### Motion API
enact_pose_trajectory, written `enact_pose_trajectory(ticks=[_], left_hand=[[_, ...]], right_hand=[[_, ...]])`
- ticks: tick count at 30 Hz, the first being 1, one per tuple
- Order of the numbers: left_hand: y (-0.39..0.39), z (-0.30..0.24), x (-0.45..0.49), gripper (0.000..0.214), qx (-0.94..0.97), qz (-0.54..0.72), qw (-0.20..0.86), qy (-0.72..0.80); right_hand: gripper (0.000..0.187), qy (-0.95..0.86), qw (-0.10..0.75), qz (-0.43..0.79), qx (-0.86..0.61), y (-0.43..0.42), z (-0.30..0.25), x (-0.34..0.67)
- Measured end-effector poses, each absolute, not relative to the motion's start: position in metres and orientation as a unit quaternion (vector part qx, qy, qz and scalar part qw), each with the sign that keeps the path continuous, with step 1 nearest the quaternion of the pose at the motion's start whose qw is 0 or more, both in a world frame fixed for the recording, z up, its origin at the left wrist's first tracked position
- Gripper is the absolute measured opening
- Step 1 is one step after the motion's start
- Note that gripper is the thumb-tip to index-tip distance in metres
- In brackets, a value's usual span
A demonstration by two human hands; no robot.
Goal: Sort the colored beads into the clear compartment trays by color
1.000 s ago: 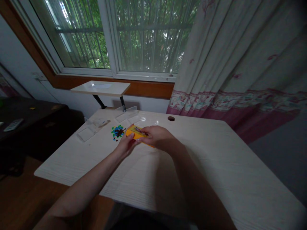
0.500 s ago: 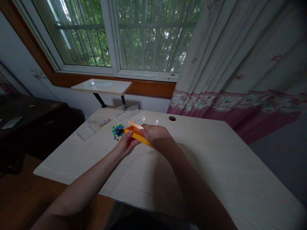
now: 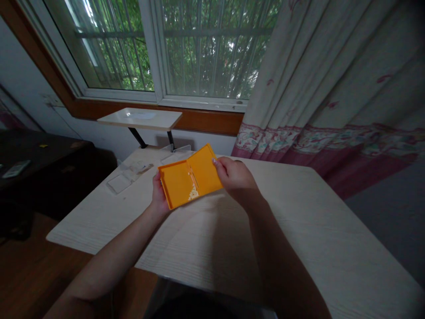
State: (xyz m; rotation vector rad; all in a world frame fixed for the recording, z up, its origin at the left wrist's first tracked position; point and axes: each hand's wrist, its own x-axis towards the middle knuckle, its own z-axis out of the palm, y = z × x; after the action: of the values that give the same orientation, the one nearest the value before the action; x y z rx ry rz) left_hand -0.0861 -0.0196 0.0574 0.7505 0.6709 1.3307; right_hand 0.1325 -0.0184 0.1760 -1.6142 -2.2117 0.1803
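A yellow hinged plastic box is spread open above the table, its inside facing me. My left hand is closed round its left edge, with the fingers mostly hidden behind it. At the right, my right hand pinches the edge of the other half, the thumb on the inner face. Small cream-coloured pieces lie gathered near the hinge at the lower edge. The box blocks the view of the table right behind it.
A clear plastic case lies open on the table at the left. Another clear case stands behind the box. A raised shelf sits at the back below the window. Dark furniture at the far left carries a remote control.
The yellow box has opened wide and turned its inside toward me. My right hand has moved right with one half. The blue, green and dark pieces behind are now hidden by the box.
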Motion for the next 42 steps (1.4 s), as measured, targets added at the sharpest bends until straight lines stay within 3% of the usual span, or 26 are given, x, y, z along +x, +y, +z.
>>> enact_pose_trajectory(ticks=[7,13,16,23,31,42], left_hand=[[-0.019,0.068,-0.095,0.085,0.405,0.603,0.617,0.303],[-0.012,0.062,-0.11,0.083,0.37,0.619,0.622,0.305],[-0.007,0.059,-0.119,0.078,0.359,0.63,0.626,0.286],[0.003,0.064,-0.143,0.063,0.326,0.702,0.615,0.152],[0.005,0.069,-0.175,0.055,0.312,0.774,0.513,0.2],[0.019,0.045,-0.182,0.056,0.356,0.734,0.527,0.237]], right_hand=[[0.036,-0.805,0.141,0.072,-0.572,-0.023,0.174,0.125],[0.043,-0.782,0.116,0.03,-0.612,-0.011,0.161,0.127],[0.036,-0.772,0.107,0.025,-0.626,-0.003,0.152,0.128],[0.04,-0.77,0.168,0.049,-0.613,-0.006,0.157,0.134],[0.039,-0.775,0.203,0.089,-0.593,-0.009,0.161,0.138],[0.035,-0.788,0.21,0.114,-0.568,-0.008,0.161,0.142]])
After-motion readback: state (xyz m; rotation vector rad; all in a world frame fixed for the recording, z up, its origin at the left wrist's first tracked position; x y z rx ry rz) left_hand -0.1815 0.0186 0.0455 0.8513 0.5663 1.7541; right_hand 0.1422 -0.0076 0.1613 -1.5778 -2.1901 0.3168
